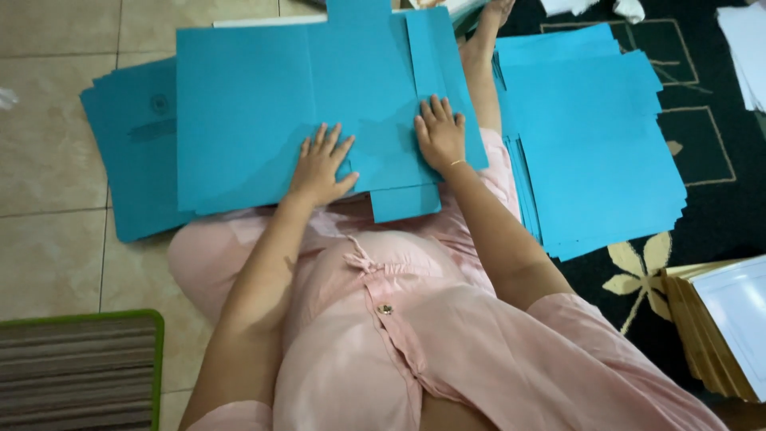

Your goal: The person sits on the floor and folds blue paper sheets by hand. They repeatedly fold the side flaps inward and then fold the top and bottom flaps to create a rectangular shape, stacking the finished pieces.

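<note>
head view: the left hand (321, 164) lay flat, fingers spread, pressing on a blue folder sheet (263, 104) that rested across the person's lap. the right hand (440, 134) lay just as flat at three o'clock from the left one, palm down on a folded flap (435, 72) of the same sheet; neither hand gripped anything, and the two were near each other but apart. a thin bracelet (456, 163) sat at the right wrist. a second pile of blue sheets (132, 152) lay under the sheet at nine o'clock, on the tiled floor (48, 160). a bigger stack of blue sheets (594, 152) lay at three o'clock on a dark rug (710, 215). brown envelopes (702, 319) sat at four o'clock, and a striped mat (76, 367) at eight o'clock.
</note>
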